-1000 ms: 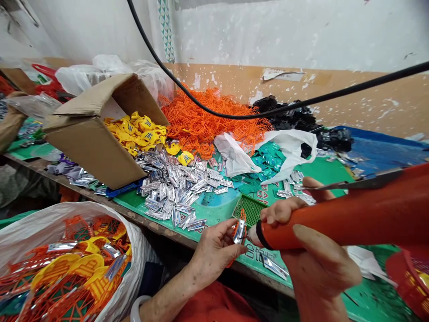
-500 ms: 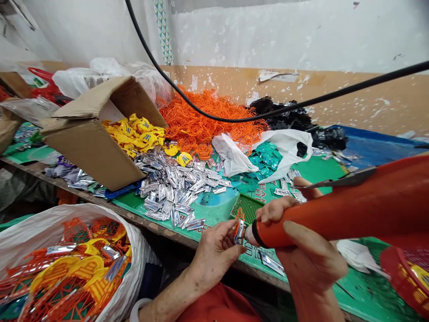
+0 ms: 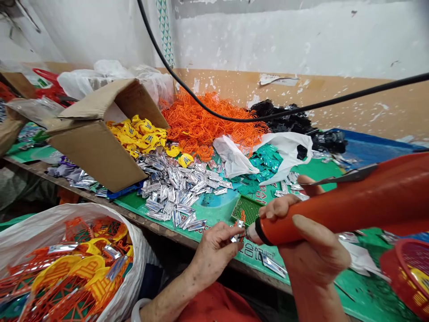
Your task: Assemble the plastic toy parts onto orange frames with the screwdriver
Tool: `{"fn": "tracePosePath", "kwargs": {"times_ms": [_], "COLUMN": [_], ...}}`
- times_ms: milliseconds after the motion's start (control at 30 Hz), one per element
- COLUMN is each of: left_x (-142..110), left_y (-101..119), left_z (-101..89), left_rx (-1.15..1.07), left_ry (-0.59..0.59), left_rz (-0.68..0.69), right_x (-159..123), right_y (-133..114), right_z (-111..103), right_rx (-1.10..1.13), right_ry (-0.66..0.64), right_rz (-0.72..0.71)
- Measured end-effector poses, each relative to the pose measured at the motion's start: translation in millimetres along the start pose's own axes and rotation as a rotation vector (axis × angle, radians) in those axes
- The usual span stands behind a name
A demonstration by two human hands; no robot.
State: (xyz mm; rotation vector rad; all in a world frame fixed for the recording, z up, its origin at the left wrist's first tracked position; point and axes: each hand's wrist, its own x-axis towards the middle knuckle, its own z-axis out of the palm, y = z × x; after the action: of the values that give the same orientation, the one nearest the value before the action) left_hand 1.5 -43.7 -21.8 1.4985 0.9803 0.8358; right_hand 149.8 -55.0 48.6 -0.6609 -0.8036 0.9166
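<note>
Left hand [image 3: 214, 255] is closed in a pinch on a small piece of silver foil and orange plastic lattice [image 3: 239, 228], held between thumb and fingertips. The piece's long axis stands roughly upright in view, with the orange end pointing up and away from the person and the silver end down by the fingers. It is small and partly hidden, so the exact tilt is hard to read.

Right hand [image 3: 311, 259] is clenched round an orange cylindrical tool [image 3: 338, 219]. Its long axis lies near level, rising slightly to the right. Its black collar and pale tip [image 3: 250, 234] point left at the piece. Tip is just beside the piece; cannot tell if touching. A thin metal blade [image 3: 348, 175] runs along the tool's upper side.

Landmark: green perforated square [image 3: 247, 210] on the table [image 3: 321, 172]. The piece is just in front of it. Silver foil pile [image 3: 177, 192] is to its left, teal packets [image 3: 264, 163] behind it, orange lattice heap [image 3: 208, 116] farther behind. Loose foil strip [image 3: 273, 265] is in front of it. White sack [image 3: 67, 264] is well left; red basket [image 3: 409, 273] is well right.
</note>
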Motion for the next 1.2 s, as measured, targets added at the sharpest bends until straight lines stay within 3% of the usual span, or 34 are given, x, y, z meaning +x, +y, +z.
{"fn": "tracePosePath", "kwargs": {"times_ms": [467,1200], "left_x": [1.7,2.0], "left_y": [-7.0,-5.4], "left_z": [4.5,6.9], "left_rx": [-0.071,0.018], "left_ry": [0.067,0.109], "left_rz": [-0.02,-0.016], "right_x": [0.3,-5.5], "right_y": [1.1,-1.4], "right_z": [0.3,-4.3], "right_rx": [-0.01,-0.02], "right_ry": [0.025,-0.02], "right_rz": [0.013,0.015]}}
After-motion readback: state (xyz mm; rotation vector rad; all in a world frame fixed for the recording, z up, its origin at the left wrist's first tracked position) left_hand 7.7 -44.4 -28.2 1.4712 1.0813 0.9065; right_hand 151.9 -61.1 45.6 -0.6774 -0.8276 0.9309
